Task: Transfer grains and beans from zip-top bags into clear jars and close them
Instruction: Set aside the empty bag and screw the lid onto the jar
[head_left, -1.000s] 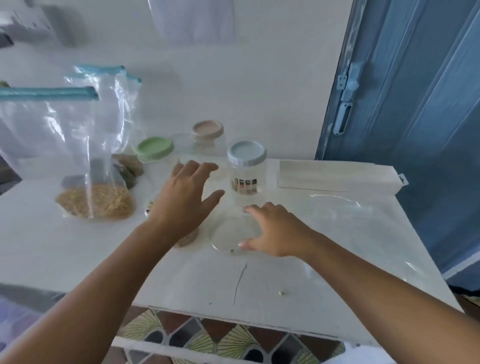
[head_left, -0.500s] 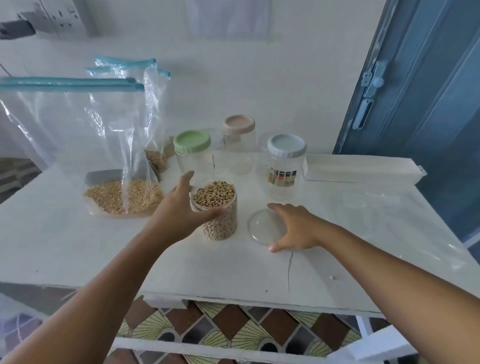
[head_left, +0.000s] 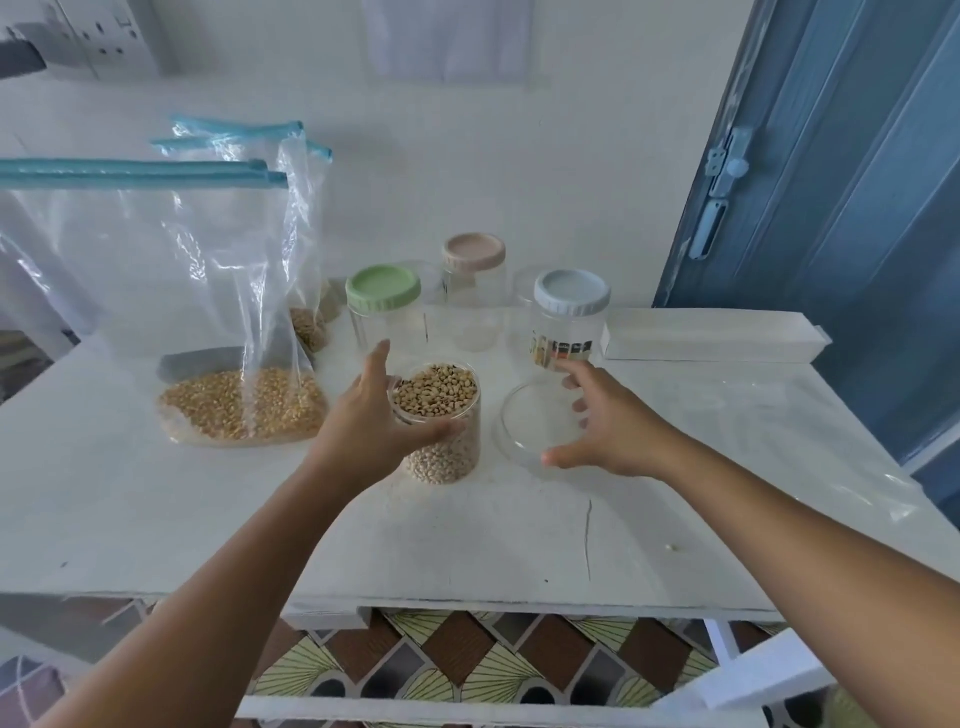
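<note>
An open clear jar (head_left: 447, 452) filled to the top with pale beans stands at the middle of the white table (head_left: 467, 535). My left hand (head_left: 369, 415) grips it near the rim, thumb across the front and fingers behind. To its right the clear lid (head_left: 535, 426) lies flat on the table. My right hand (head_left: 608, 431) spans it, fingertips at its right rim and thumb at its near edge. A large zip-top bag (head_left: 156, 291) with yellow grain in its bottom stands at the left.
Behind the bean jar stand three empty jars with a green lid (head_left: 383, 287), a pink lid (head_left: 474, 250) and a blue lid (head_left: 571, 292). More zip-top bags (head_left: 306, 291) lean behind the big one. A white box (head_left: 711, 335) lies at the back right beside a blue door (head_left: 841, 208).
My left hand came down from above the bean jar and closed round its rim. My right hand went from lying flat on the lid to spreading over its rim.
</note>
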